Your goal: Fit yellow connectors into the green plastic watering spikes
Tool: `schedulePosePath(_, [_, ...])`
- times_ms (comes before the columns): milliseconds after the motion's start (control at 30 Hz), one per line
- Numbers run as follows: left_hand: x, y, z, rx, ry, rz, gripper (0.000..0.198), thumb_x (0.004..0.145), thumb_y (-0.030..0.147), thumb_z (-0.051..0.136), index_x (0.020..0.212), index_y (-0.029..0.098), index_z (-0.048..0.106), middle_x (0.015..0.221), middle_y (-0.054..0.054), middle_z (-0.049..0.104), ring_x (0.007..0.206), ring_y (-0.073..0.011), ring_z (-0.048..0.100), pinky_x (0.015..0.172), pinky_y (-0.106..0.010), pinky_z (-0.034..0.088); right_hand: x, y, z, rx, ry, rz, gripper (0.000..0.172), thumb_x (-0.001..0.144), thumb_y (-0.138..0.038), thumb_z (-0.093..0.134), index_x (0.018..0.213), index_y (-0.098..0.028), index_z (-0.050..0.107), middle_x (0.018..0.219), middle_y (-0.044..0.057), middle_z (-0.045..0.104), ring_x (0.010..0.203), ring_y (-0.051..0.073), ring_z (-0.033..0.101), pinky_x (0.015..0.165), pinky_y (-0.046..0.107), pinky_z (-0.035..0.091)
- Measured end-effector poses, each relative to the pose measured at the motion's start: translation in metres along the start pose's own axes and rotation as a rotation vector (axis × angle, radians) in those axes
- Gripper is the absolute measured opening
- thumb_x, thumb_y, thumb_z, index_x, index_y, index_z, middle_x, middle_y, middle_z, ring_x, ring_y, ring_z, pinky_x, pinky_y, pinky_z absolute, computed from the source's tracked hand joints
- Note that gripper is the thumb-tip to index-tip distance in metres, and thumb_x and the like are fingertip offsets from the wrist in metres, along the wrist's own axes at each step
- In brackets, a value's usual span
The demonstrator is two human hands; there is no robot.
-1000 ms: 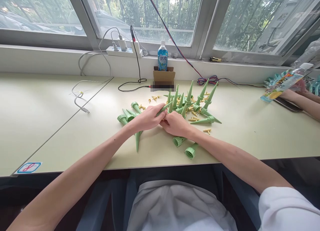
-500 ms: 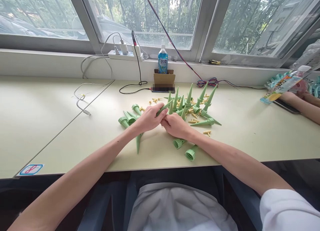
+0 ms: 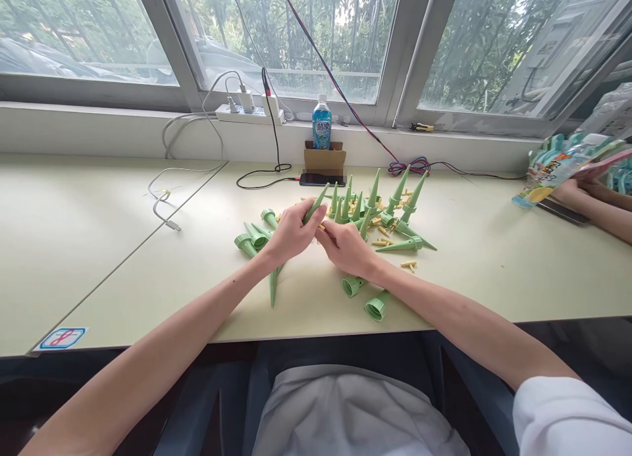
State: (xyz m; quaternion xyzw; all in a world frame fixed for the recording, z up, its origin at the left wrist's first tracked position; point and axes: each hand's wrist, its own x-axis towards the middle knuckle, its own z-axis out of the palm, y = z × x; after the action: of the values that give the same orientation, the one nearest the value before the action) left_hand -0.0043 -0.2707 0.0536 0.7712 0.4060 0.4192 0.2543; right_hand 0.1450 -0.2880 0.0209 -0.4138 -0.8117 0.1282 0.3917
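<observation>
My left hand (image 3: 290, 233) is closed around a green plastic watering spike (image 3: 316, 203), whose point tilts up and to the right. Just beside it, my right hand (image 3: 348, 247) pinches a small yellow valve piece (image 3: 321, 227), mostly hidden by the fingers. Behind my right hand stand several green spikes (image 3: 374, 191) with their points up. More spikes (image 3: 253, 237) lie to the left of my left hand, and two with open threaded caps (image 3: 376, 308) lie near the front edge. Loose yellow valve pieces (image 3: 409, 265) are scattered among the spikes.
A phone (image 3: 322, 179) leans by a cardboard box (image 3: 324, 158), with a blue bottle (image 3: 322, 124) behind. Cables (image 3: 170, 173) and a power strip (image 3: 247, 115) are at the back left. At right, another person's hands (image 3: 575, 194) are near a bottle (image 3: 546, 178).
My hands have drawn slightly apart, and the spike in my left hand now points more steeply upward. The small yellow piece now shows between them. The view has shifted slightly.
</observation>
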Motion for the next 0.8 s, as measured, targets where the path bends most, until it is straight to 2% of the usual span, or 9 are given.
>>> schedulePosePath(200, [-0.0015, 0.0030, -0.0015, -0.192, -0.103, -0.013, 0.030, 0.091, 0.042, 0.053, 0.074, 0.020, 0.043, 0.062, 0.004, 0.042, 0.054, -0.0093, 0.042, 0.050, -0.023, 0.035, -0.0005, -0.0009, -0.0019, 0.027, 0.044, -0.037, 0.029, 0.098, -0.025, 0.041, 0.071, -0.018, 0.051, 0.058, -0.001, 0.057, 0.046, 0.008, 0.044, 0.049, 0.020, 0.030])
schedulePosePath(400, [-0.0010, 0.0009, -0.0014, -0.245, -0.178, -0.033, 0.024, 0.093, 0.037, 0.048, 0.077, 0.020, 0.042, 0.062, 0.004, 0.042, 0.052, -0.0087, 0.042, 0.047, -0.022, 0.037, -0.0001, -0.0054, -0.0052, -0.014, 0.038, -0.039, 0.030, 0.097, -0.021, 0.043, 0.070, -0.017, 0.056, 0.065, 0.002, 0.068, 0.051, 0.010, 0.056, 0.053, 0.020, 0.036])
schedulePosePath(800, [-0.0004, -0.0017, -0.0009, -0.190, -0.211, -0.079, 0.021, 0.093, 0.030, 0.042, 0.075, 0.020, 0.037, 0.063, 0.004, 0.041, 0.053, -0.0085, 0.043, 0.048, -0.022, 0.037, 0.0001, -0.0047, -0.0053, -0.120, -0.004, -0.046, 0.030, 0.097, -0.020, 0.042, 0.074, -0.016, 0.061, 0.064, 0.002, 0.068, 0.051, 0.011, 0.057, 0.053, 0.021, 0.034])
